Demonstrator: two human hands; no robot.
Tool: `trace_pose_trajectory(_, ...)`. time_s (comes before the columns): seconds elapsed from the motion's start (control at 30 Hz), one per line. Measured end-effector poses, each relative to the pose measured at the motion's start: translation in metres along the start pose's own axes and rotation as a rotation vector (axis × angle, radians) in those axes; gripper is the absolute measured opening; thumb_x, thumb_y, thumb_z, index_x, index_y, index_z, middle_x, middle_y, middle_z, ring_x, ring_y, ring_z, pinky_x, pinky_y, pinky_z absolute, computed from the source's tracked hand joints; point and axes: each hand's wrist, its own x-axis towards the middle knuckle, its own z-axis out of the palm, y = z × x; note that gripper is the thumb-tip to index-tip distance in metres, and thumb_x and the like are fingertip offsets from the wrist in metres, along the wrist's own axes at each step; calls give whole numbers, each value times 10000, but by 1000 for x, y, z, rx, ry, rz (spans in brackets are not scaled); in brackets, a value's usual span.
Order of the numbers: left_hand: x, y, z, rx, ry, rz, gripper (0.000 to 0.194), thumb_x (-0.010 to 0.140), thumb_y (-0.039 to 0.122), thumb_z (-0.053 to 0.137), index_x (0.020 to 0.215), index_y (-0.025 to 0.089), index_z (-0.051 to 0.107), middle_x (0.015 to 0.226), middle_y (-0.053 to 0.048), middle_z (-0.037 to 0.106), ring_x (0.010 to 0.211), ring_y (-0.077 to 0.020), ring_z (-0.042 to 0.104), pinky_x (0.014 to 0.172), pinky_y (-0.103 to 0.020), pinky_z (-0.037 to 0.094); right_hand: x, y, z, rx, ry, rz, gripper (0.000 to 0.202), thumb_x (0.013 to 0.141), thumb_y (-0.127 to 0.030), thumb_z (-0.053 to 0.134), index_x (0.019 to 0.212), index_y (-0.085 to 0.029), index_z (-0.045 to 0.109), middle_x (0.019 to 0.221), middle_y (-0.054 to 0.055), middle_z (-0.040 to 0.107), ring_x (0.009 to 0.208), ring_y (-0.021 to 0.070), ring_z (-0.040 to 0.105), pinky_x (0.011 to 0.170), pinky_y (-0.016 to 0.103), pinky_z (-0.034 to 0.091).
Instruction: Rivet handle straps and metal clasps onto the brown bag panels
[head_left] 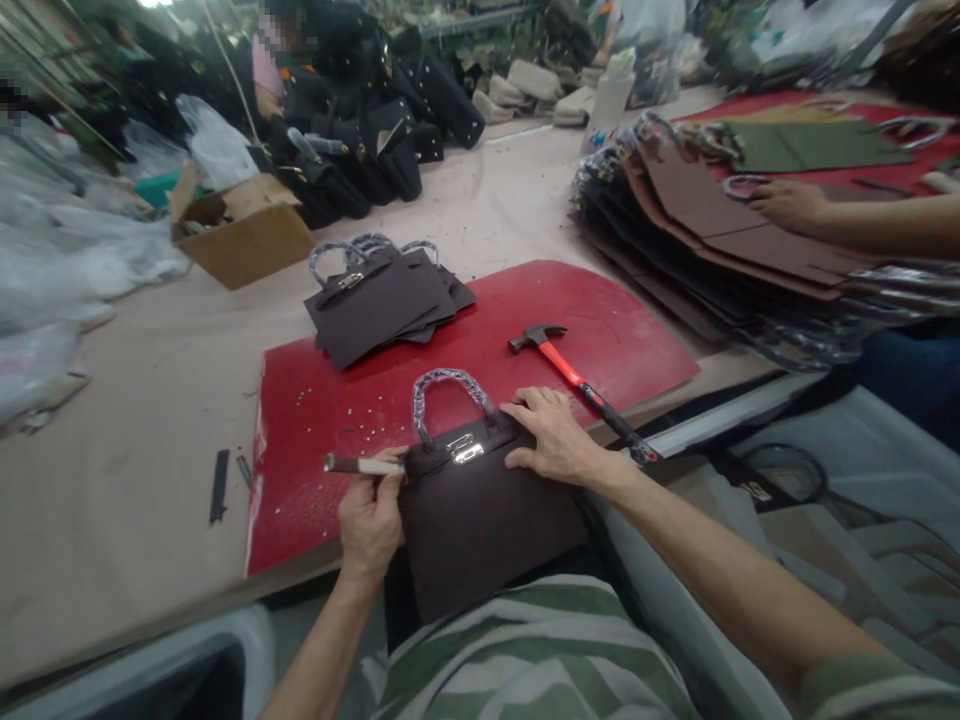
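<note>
A dark brown bag panel point(487, 520) with a plastic-wrapped handle point(450, 378) and a silver clasp point(466, 449) lies over the table's front edge, partly on a red mat point(600, 300). My left hand point(371, 525) is closed at the panel's upper left corner, holding a strap end with a light and brown strip that points left. At the upper right corner rests my right hand point(551, 437), thumb and fingers apart on the panel near the handle's base. A claw hammer point(574, 378) with an orange and black grip lies on the mat, right of the handle.
Similar panels point(382, 305) are stacked at the mat's back left. A cardboard box point(244, 240) and black bags point(360, 150) stand farther back. At right, another person's hand point(787, 205) touches a large panel pile point(697, 230). Bins point(259, 640) flank my lap below the table.
</note>
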Motion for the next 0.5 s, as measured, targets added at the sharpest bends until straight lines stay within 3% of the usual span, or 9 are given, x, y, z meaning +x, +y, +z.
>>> trace_pose_trajectory(0.07, 0, 4, -2, -105, 91, -114, 226, 942, 343, 580, 1037, 159, 670, 1052, -96, 745, 966, -215, 727, 908, -369, 593, -3, -2, 8, 29, 37, 1, 734, 741, -477, 815, 1352, -149, 575, 1267, 162, 551, 1160, 313, 476, 1012, 472, 346)
trace_pose_trajectory(0.13, 2, 12, -3, -166, 106, -139, 242, 950, 362, 586, 1050, 154, 661, 1070, -99, 738, 962, -208, 726, 911, -366, 592, -5, -8, 15, 52, 60, -10, 769, 729, -489, 826, 1364, -143, 567, 1284, 167, 544, 1171, 316, 468, 1025, 480, 335)
trace_pose_trajectory(0.23, 7, 31, 6, -116, 19, -56, 220, 953, 355, 587, 1016, 163, 673, 1074, -92, 737, 1008, -209, 709, 948, -372, 573, -3, -28, 26, 47, 80, -2, 770, 723, -520, 823, 1349, -144, 577, 1304, 174, 539, 1186, 330, 455, 1042, 505, 316)
trace_pose_trajectory(0.33, 9, 45, 27, -110, -33, 55, 173, 946, 321, 593, 987, 168, 664, 1072, -89, 736, 1014, -207, 704, 922, -352, 578, 1, -50, 34, 29, 92, 40, 738, 747, -529, 797, 1337, -139, 585, 1309, 187, 540, 1194, 347, 448, 1050, 524, 313)
trace_pose_trajectory(0.5, 12, 38, 51, -131, -148, 60, 162, 954, 264, 559, 1030, 175, 670, 1061, -87, 731, 963, -193, 706, 873, -317, 584, 3, -56, 34, 35, 95, 61, 721, 769, -556, 762, 1351, -165, 590, 1322, 190, 543, 1201, 362, 451, 1062, 554, 320)
